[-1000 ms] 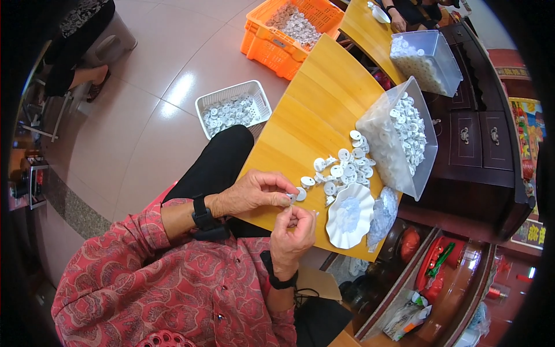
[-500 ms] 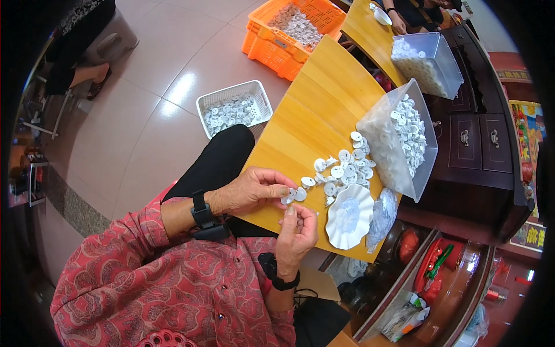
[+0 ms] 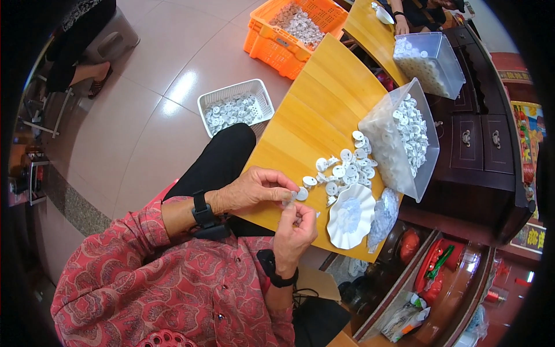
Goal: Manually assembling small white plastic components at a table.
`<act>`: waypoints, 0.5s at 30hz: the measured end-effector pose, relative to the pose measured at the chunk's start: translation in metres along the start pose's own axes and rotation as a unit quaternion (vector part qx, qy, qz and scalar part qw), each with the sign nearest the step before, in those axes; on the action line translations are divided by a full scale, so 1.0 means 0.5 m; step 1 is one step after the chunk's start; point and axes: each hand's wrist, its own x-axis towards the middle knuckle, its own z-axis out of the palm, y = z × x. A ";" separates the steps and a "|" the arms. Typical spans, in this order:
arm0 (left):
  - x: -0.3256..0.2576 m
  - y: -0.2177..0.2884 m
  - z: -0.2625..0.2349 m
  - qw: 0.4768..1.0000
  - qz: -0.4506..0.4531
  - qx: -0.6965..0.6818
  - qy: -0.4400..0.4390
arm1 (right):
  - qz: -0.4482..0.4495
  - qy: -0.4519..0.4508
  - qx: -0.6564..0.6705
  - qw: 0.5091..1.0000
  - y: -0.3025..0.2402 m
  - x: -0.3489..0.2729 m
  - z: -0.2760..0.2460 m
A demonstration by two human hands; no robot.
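Between the thumb and fingers of my left hand (image 3: pixel 259 189) is a small white round plastic part (image 3: pixel 290 199), held over the near edge of the yellow wooden table (image 3: pixel 300 110). My right hand (image 3: pixel 296 229) meets it from below, its thumb and fingertips pinched together at the part. Whatever the right fingertips grip is too small to make out. Just beyond the fingers lies another white disc (image 3: pixel 302 193). Similar parts form a loose pile (image 3: pixel 350 170) to the right. Beside that pile, a white wavy-rimmed dish (image 3: pixel 365 222) holds small clear pieces.
A translucent bin (image 3: pixel 384 144) of white parts stands on the table's right, with a clear plastic bag (image 3: pixel 383 217) nearer. On the floor are a white basket (image 3: pixel 202 107) and an orange crate (image 3: pixel 272 61), both holding parts. Another person's hand (image 3: pixel 402 24) rests at the far table.
My right fingertips have moved up to the part in my left hand, closing the small gap. The held part now looks tilted. The pile and containers stay put.
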 end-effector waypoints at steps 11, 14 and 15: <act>0.002 -0.010 -0.004 0.993 -0.025 -0.113 0.003 | 0.115 -0.041 0.158 0.980 -0.007 -0.001 -0.012; 0.003 -0.013 -0.007 0.992 -0.023 -0.122 0.003 | 0.123 -0.041 0.163 0.978 -0.004 -0.003 -0.011; 0.003 -0.013 -0.008 0.992 -0.025 -0.125 0.003 | 0.129 -0.039 0.172 0.976 -0.002 -0.003 -0.011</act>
